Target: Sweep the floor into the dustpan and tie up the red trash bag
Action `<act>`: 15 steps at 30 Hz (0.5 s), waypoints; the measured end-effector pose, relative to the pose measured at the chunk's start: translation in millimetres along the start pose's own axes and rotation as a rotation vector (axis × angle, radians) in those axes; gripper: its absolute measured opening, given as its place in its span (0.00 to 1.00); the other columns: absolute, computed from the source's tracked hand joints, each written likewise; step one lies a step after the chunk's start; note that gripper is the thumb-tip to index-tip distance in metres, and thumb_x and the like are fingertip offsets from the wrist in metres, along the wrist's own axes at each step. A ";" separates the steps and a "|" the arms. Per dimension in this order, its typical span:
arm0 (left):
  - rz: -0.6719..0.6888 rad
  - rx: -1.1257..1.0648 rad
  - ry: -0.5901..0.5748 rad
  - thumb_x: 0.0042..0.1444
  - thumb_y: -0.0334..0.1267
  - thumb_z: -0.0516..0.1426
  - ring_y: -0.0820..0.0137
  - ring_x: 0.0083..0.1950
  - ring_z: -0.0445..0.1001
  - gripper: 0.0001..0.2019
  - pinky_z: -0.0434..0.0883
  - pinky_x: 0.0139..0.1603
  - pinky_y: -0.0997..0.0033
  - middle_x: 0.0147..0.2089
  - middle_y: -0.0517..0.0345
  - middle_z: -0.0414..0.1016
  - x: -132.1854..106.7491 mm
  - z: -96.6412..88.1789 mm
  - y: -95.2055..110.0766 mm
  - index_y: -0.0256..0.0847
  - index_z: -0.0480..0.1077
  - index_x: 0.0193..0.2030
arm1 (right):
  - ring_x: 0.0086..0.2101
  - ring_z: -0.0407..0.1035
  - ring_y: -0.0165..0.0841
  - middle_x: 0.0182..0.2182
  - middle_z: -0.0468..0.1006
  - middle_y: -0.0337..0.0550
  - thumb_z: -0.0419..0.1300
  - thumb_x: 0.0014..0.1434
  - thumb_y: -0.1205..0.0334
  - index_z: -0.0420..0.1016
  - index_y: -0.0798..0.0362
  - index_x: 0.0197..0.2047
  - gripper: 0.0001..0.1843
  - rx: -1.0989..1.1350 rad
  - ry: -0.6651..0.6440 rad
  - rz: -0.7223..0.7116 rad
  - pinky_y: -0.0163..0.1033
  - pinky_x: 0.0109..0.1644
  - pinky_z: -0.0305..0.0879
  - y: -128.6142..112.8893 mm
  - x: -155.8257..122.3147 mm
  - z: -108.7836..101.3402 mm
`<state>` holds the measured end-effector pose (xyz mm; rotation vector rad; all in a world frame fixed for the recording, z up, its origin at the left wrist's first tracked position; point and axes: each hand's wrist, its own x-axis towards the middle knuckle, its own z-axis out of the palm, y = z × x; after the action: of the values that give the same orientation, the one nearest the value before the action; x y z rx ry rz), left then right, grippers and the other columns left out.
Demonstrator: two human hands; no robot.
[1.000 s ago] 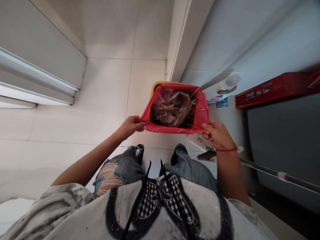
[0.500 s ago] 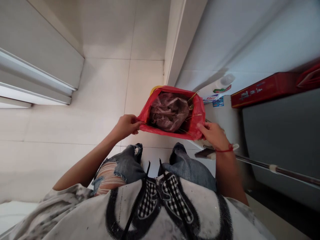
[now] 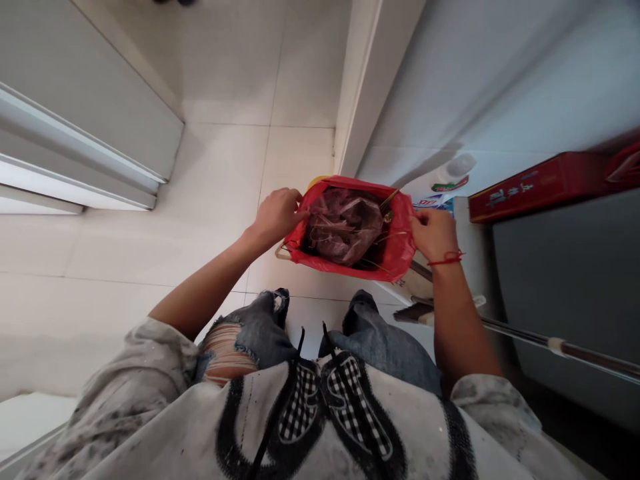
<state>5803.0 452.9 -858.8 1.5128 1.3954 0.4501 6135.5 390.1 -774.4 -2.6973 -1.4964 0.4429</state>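
Observation:
A red plastic bag [image 3: 400,250] lines a yellow bin [image 3: 320,180] on the tiled floor in front of my feet. Crumpled translucent plastic waste [image 3: 345,223] and thin sticks fill the bag. My left hand [image 3: 276,215] pinches the bag's left edge. My right hand [image 3: 434,233], with a red string on its wrist, grips the bag's right edge. Both hands sit at the sides of the opening, partway along it.
A white bottle [image 3: 440,179] lies on the floor beside the bin, by the wall. A red box [image 3: 535,188] rests on a grey unit at the right. A metal pole [image 3: 560,347] lies across the floor at the right. A white sliding-door frame [image 3: 85,160] is at the left.
Both hands have shifted from the bag's near corners up to the middle of its side edges, and the near rim of the bag has slackened. The camera has tilted slightly.

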 end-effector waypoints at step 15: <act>0.237 -0.156 -0.050 0.60 0.38 0.66 0.52 0.61 0.78 0.11 0.72 0.68 0.52 0.53 0.46 0.80 9.7 -18.4 28.5 0.40 0.82 0.49 | 0.34 0.75 0.40 0.45 0.86 0.59 0.61 0.65 0.56 0.79 0.54 0.46 0.12 0.114 0.217 0.004 0.47 0.47 0.74 -2.4 -49.4 -25.7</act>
<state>5806.0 473.4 -830.3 1.5552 1.1199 0.6472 6115.5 353.1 -737.9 -2.5656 -1.3653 0.2188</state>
